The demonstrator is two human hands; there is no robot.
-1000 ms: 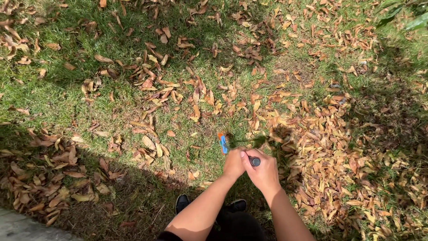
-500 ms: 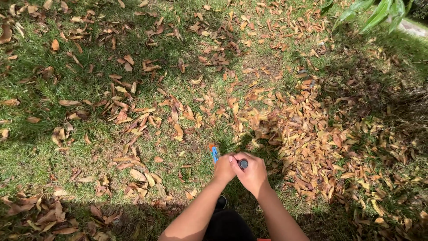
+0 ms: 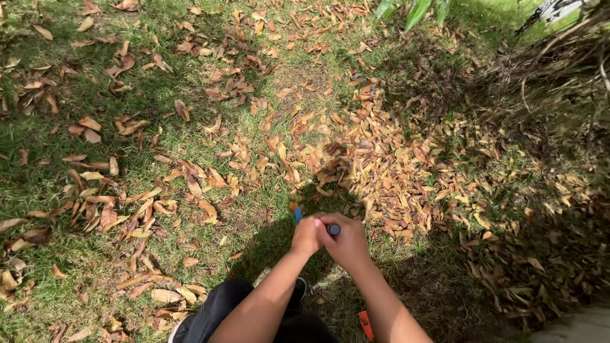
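Both my hands grip a long tool handle seen end-on, its dark round end [image 3: 333,229] between them. My left hand [image 3: 305,236] wraps the shaft just below that end, and a blue and orange part of the handle [image 3: 295,213] shows past its fingers. My right hand [image 3: 351,244] closes over the top of the handle. The lower end of the tool is hidden. A thick pile of dry brown leaves [image 3: 381,165] lies on the grass just ahead and to the right of my hands.
Scattered dry leaves [image 3: 159,197] cover the sunlit grass to the left. Shadowed ground with dry stems [image 3: 559,76] lies at the right. My dark trouser leg [image 3: 222,311] and a shoe are below. An orange object [image 3: 366,324] shows by my right forearm.
The view has swung right and forward, so the dense leaf pile now sits ahead of my hands. Both hands keep the same grip on the handle.
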